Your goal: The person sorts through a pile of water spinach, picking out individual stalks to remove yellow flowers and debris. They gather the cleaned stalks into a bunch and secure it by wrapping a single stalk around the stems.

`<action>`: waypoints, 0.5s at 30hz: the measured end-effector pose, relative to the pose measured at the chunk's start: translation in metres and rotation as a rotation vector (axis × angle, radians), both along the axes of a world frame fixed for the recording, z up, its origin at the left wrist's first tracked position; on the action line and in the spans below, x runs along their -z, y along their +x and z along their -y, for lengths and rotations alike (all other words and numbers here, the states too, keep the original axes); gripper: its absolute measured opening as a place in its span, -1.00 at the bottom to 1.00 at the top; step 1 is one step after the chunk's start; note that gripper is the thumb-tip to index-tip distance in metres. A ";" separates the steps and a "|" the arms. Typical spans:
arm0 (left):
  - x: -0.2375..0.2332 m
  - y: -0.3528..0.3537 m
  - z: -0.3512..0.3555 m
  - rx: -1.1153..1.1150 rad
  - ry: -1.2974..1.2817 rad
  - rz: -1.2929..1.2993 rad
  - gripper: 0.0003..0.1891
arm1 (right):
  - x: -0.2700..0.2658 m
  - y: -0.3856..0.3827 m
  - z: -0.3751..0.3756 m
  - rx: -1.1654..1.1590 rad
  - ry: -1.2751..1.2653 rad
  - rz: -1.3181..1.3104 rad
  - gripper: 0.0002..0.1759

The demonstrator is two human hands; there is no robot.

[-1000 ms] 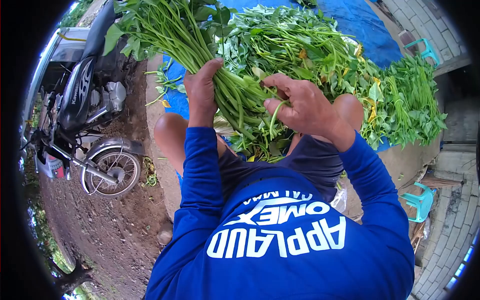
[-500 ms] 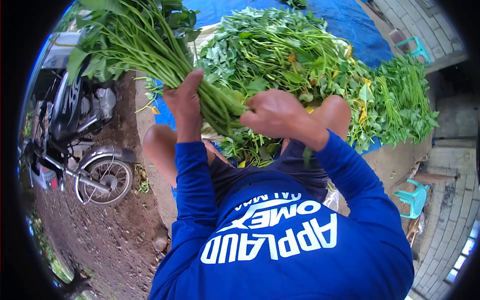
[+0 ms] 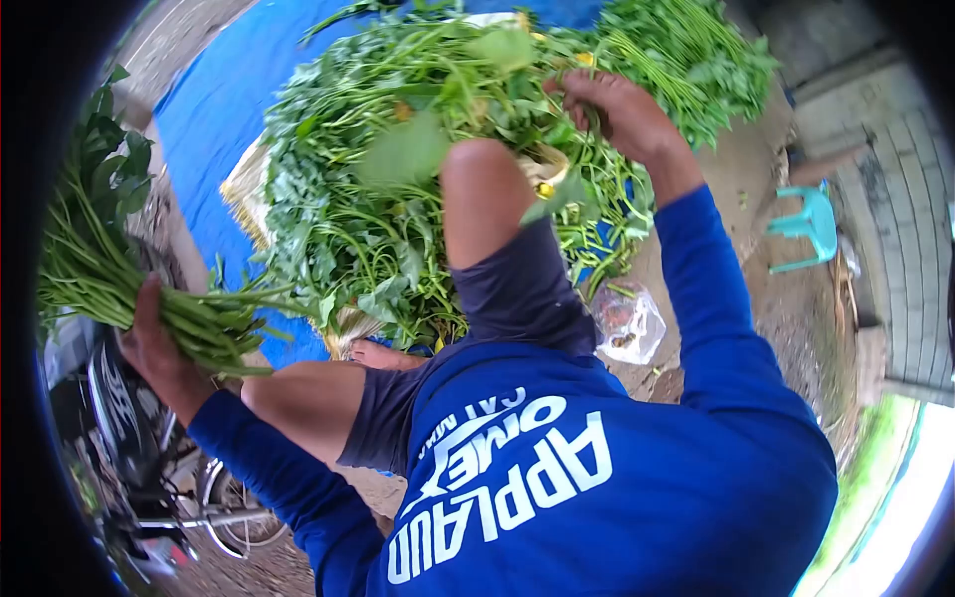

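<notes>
At the far left my left hand [image 3: 164, 348] is wrapped round a thick bunch of leafy green stems [image 3: 90, 274], its cut ends pointing right. My right hand [image 3: 622, 109] is raised at the upper right, fingers pinched over the pile's right side; a few thin stems or leaves hang by it, blurred, and what it grips is too small to name. A large heap of leafy greens [image 3: 348, 189] lies on a blue tarp [image 3: 204, 109] before my knees. More stems [image 3: 676, 60] are laid at the upper right.
A motorcycle [image 3: 124, 428] stands at the lower left, beside the dirt ground. At the right are a turquoise plastic stool [image 3: 808, 227] and a block wall [image 3: 910, 229]. A clear plastic bag [image 3: 632, 320] lies by my right knee.
My hands have moved apart: the left took the bunch down and left, and the right left the stem ends for the upper right. The camera view has turned.
</notes>
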State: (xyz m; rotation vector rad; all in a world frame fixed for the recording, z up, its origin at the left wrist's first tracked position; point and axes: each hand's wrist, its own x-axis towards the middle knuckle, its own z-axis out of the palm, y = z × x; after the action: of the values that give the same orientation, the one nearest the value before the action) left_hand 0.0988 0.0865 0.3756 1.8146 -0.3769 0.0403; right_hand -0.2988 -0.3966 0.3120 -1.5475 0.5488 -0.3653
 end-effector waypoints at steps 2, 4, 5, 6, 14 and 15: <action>-0.009 0.029 0.000 0.039 0.144 0.009 -0.60 | 0.053 -0.042 0.059 0.234 -0.118 -0.235 -0.37; -0.014 0.060 0.003 0.131 0.261 0.155 -0.57 | 0.134 -0.105 0.098 0.595 -0.578 -0.693 -0.28; -0.022 0.069 0.008 0.175 0.303 0.269 -0.55 | 0.171 -0.127 0.116 0.784 -0.839 -0.846 -0.26; -0.036 0.057 0.021 0.064 0.526 0.380 -0.48 | 0.167 -0.133 0.100 0.720 -0.739 -0.842 -0.40; -0.076 0.005 0.133 0.428 1.027 0.750 -0.31 | 0.229 -0.156 -0.068 -0.083 -0.235 -0.775 -0.65; -0.076 -0.011 0.151 0.467 1.099 0.802 -0.31 | 0.212 -0.145 -0.083 -0.113 -0.258 -0.740 -0.62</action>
State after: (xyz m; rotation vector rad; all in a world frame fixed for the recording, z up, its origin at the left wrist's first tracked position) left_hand 0.0883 -0.0644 0.4513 2.6682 -1.6283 0.2835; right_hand -0.4433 -0.3134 0.1004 -1.9484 1.0048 0.2566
